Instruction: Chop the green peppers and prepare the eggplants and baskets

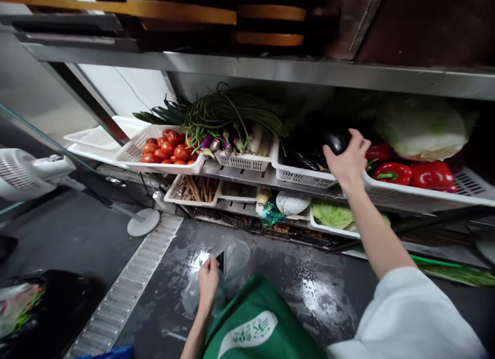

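My right hand [348,158] reaches to the upper shelf, its fingers curved round a dark, glossy eggplant [335,142]. Below it is a white basket [305,177] with more dark eggplants, partly in shadow. Low in front of my green apron, my left hand [209,277] is closed on a clear plastic bag [236,253], which hangs loosely over the floor. A small dark piece shows beside that hand; I cannot tell what it is. Right of my right hand, red bell peppers [392,173] and a large pale cabbage [423,129] fill another basket.
Tomatoes [170,146] and long green beans [232,109] lie in baskets to the left. The lower shelf bears a basket of brown roots [196,189] and green lettuce [332,214]. A metal shelf edge [270,69] crosses above. A white fan [34,170] stands left; the floor [294,281] looks wet.
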### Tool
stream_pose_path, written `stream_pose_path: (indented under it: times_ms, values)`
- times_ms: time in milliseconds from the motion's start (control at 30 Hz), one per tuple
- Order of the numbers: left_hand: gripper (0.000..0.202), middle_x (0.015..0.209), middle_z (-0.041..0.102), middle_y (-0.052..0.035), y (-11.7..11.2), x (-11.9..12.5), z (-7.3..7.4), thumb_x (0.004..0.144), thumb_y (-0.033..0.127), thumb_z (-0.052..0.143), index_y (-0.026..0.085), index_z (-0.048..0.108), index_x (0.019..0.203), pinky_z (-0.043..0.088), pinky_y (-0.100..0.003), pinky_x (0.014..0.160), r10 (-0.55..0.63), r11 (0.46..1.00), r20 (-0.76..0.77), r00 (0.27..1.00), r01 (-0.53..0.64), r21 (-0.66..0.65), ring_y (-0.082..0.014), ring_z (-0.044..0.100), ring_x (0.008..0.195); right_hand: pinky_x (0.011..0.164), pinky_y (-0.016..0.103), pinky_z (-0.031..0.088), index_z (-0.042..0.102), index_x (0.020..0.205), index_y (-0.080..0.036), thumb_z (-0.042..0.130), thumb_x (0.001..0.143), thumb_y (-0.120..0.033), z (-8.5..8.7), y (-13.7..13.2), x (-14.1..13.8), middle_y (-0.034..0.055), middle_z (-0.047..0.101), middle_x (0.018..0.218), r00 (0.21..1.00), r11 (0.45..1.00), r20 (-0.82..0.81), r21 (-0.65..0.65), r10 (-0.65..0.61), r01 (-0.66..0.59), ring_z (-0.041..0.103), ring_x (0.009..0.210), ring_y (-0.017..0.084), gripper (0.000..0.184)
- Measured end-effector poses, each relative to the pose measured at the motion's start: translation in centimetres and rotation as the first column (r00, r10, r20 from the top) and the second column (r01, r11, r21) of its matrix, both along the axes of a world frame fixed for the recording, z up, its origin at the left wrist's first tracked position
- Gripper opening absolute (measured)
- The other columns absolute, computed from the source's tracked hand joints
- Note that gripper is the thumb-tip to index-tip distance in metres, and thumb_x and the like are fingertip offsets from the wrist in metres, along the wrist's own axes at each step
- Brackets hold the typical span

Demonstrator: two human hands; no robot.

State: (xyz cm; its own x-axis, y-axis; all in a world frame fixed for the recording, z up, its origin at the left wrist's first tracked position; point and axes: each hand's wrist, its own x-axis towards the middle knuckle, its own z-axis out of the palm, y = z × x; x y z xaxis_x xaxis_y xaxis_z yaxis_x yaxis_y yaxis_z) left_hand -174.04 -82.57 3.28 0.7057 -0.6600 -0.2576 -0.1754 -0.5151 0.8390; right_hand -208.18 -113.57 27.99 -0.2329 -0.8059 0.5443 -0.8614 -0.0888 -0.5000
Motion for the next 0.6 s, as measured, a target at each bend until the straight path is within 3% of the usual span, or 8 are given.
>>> stream_pose_path:
  times_ms: [67, 167, 300, 433, 500, 533, 567, 600]
  values:
    - [0.064, 0.055, 0.048, 0.0, 0.2, 0.4, -0.1, 0.068, 0.086, 0.04, 0.024, 0.054, 0.061, 0.035, -0.032, 0.061, 0.018, 1.0, 0.001, 1.0, -0.018, -0.011, -0.0196, 0.047, 0.059, 0.096, 0.048, 0.042, 0.034, 0.167, -0.018, 0.066, 0.099, -0.041, -0.3, -2.6, 3.2, 0.0282, 0.036, 0.16, 0.98, 0.989, -0.199, 0.145, 0.019, 0.011, 0.055, 0.116, 0.029, 0.079]
    - [0.064, 0.053, 0.043, 0.0018, 0.9, 0.5, -0.6, 0.071, 0.086, 0.04, 0.024, 0.053, 0.062, 0.034, -0.031, 0.059, 0.038, 0.999, -0.018, 0.999, -0.038, -0.023, -0.019, 0.045, 0.057, 0.103, 0.052, 0.037, 0.042, 0.16, -0.007, 0.066, 0.1, -0.033, -2.1, -5.4, 7.4, 0.0324, 0.037, 0.161, 0.94, 0.945, -0.3, 0.322, 0.165, -0.063, 0.048, 0.125, 0.03, 0.07]
    - [0.057, 0.056, 0.044, 0.0017, 2.0, -0.4, 0.2, 0.079, 0.078, 0.045, 0.024, 0.053, 0.064, 0.035, -0.031, 0.058, 0.067, 0.997, -0.012, 0.998, -0.067, -0.047, -0.0186, 0.044, 0.058, 0.113, 0.06, 0.029, 0.047, 0.147, 0.008, 0.047, 0.107, -0.044, -2.8, -6.8, 9.5, 0.0382, 0.037, 0.158, 0.935, 0.919, -0.195, 0.324, 0.296, -0.224, 0.038, 0.143, 0.035, 0.066]
    - [0.053, 0.055, 0.043, 0.0013, 2.7, -2.4, 4.0, 0.086, 0.069, 0.046, 0.023, 0.048, 0.06, 0.033, -0.029, 0.058, 0.047, 0.997, -0.04, 0.998, -0.049, -0.062, -0.0157, 0.041, 0.058, 0.12, 0.071, 0.02, 0.058, 0.144, -0.009, 0.064, 0.096, -0.022, -3.3, -2.6, 10.4, 0.0232, 0.037, 0.167, 0.856, 0.874, -0.187, 0.167, 0.482, -0.456, 0.022, 0.156, 0.05, 0.05]
    - [0.048, 0.056, 0.042, 0.0017, 2.4, -2.9, 5.8, 0.092, 0.059, 0.047, 0.022, 0.046, 0.061, 0.033, -0.028, 0.058, 0.033, 0.997, -0.067, 0.997, -0.037, -0.063, -0.0144, 0.041, 0.059, 0.122, 0.061, 0.032, 0.069, 0.128, -0.013, 0.057, 0.096, -0.017, -5.5, 1.9, 11.6, 0.0195, 0.06, 0.148, 0.715, 0.724, -0.127, 0.183, 0.688, -0.665, 0.043, 0.146, 0.042, 0.035]
    - [0.044, 0.058, 0.044, 0.0018, 2.1, -3.1, 6.3, 0.095, 0.052, 0.048, 0.022, 0.049, 0.064, 0.034, -0.027, 0.059, 0.011, 0.997, -0.078, 0.997, -0.017, -0.077, -0.0141, 0.042, 0.061, 0.118, 0.054, 0.041, 0.074, 0.119, -0.013, 0.053, 0.096, -0.014, -7.1, 4.7, 12.4, 0.0182, 0.07, 0.132, 0.596, 0.589, -0.068, 0.272, 0.8, -0.761, 0.057, 0.133, 0.036, 0.031]
    - [0.04, 0.059, 0.045, 0.0021, 1.8, -3.3, 6.7, 0.096, 0.047, 0.047, 0.021, 0.051, 0.065, 0.034, -0.026, 0.06, 0.002, 0.996, -0.081, 0.997, -0.009, -0.087, -0.0138, 0.043, 0.061, 0.111, 0.045, 0.049, 0.077, 0.108, -0.014, 0.05, 0.095, -0.011, -9.0, 7.7, 13.4, 0.0151, 0.077, 0.117, 0.431, 0.389, 0.014, 0.402, 0.902, -0.829, 0.068, 0.117, 0.03, 0.03]
    - [0.038, 0.061, 0.047, 0.0022, 1.5, -3.7, 7.0, 0.097, 0.043, 0.047, 0.02, 0.052, 0.067, 0.035, -0.026, 0.06, -0.017, 0.995, -0.086, 0.996, 0.008, -0.101, -0.0135, 0.044, 0.062, 0.101, 0.035, 0.055, 0.08, 0.101, -0.015, 0.047, 0.093, -0.007, -11.1, 10.9, 14.4, 0.0103, 0.08, 0.108, 0.237, 0.131, 0.132, 0.537, 0.963, -0.833, 0.073, 0.103, 0.023, 0.035]
